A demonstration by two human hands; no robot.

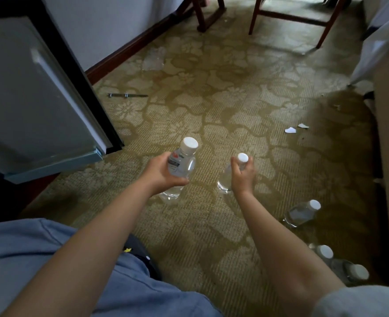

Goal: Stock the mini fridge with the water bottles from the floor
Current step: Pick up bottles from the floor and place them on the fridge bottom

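Head view, from nearest outward: blue clothing [28, 259] fills the lower left of the frame, and two bare forearms reach forward from it over the patterned carpet [211, 236]. At the lower right edge, a first floor bottle [353, 272] and a second floor bottle [324, 252] stand close together with white caps. A third floor bottle [302, 212] leans a little beyond them.

Near the centre, the left hand [163, 172] wraps its fingers round the body of a labelled bottle [183, 164], which tilts with its cap up and away. Just to its right, the right hand [242, 177] pinches the neck of a clear bottle [224, 181] right under its white cap. Both bottles sit low over the carpet; whether their bases touch it is hard to tell.

Left of the hands, the grey fridge door [28, 99] with its black edge fills the upper left. Further out, two paper scraps [290, 129] lie at the right and a thin metal rod [127, 95] lies near the door. A crumpled clear wrapper [153, 59] lies by the skirting board, and wooden chair legs [289, 17] stand along the top.
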